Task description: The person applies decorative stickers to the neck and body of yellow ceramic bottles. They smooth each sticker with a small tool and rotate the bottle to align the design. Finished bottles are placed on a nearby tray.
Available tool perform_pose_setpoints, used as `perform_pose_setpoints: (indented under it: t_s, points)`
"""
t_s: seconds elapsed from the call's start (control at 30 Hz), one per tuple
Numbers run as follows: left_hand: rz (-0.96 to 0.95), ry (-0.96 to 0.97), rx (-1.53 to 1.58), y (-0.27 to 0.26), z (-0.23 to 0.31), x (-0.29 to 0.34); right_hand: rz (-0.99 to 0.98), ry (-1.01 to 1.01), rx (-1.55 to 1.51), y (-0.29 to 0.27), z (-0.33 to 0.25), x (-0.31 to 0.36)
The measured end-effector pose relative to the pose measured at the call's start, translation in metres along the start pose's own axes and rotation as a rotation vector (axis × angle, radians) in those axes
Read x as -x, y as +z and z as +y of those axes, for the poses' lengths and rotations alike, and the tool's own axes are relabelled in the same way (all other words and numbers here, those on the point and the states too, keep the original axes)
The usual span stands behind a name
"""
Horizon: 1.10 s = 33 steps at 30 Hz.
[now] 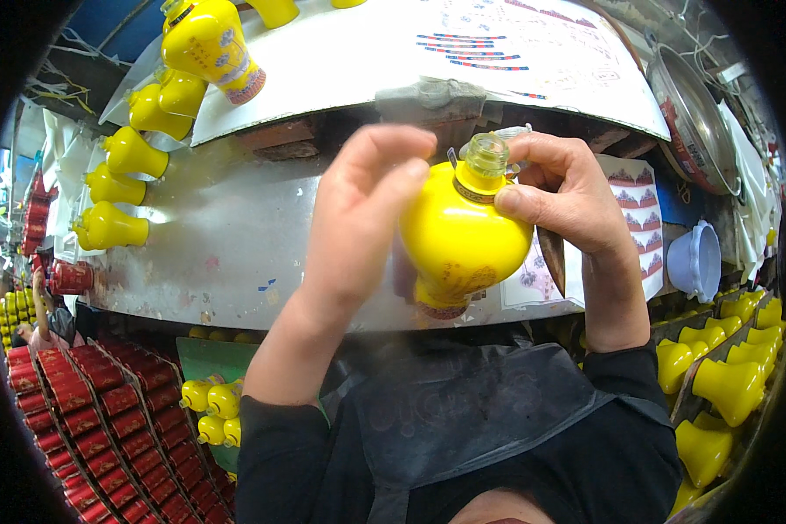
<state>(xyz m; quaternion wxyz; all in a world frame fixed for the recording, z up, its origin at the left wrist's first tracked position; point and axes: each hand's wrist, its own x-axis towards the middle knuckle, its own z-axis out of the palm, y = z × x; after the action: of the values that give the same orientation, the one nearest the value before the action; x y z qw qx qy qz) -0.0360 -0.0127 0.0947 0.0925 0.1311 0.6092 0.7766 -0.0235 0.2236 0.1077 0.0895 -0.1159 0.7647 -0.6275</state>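
A glossy yellow bottle (465, 231) with a clear glass threaded neck stands tilted over the metal bench, its patterned foot towards me. Thumb and fingers of my right hand (563, 188) close on its shoulder and neck from the right. A narrow dark patterned band (474, 193) runs around the base of the neck, and a loose end of a strip sticks up at its left. My left hand (362, 205) is beside the bottle's left shoulder, fingers bent and thumb towards the neck. Motion blurs it, so whether it pinches anything cannot be made out.
Several yellow bottles (118, 225) line the bench's left; a decorated one (214, 48) stands on the raised white board (341, 61). Thin dark strips (472, 51) and printed sheets lie there. A pale tub (694, 262), racked yellow bottles (729, 384) and red boxes (105, 428) flank me.
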Motion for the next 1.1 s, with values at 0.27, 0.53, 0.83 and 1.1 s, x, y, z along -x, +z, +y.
perform_pose_setpoints:
  t_s: [0.27,0.53,0.83,1.1]
  points:
    - [-0.115,-0.011,-0.18,-0.007,0.001,0.011,0.009,-0.038,0.041,0.004,-0.001,0.002]
    - [-0.251,-0.204,0.018,-0.015,-0.003,0.005,-0.02,0.027,0.052,0.006,-0.01,0.007]
    - [-0.505,-0.227,-0.126,-0.028,0.001,-0.017,-0.034,0.041,0.076,0.008,-0.017,0.013]
    - [-0.271,-0.026,-0.019,-0.004,0.024,-0.001,0.041,0.032,0.076,0.019,-0.014,0.017]
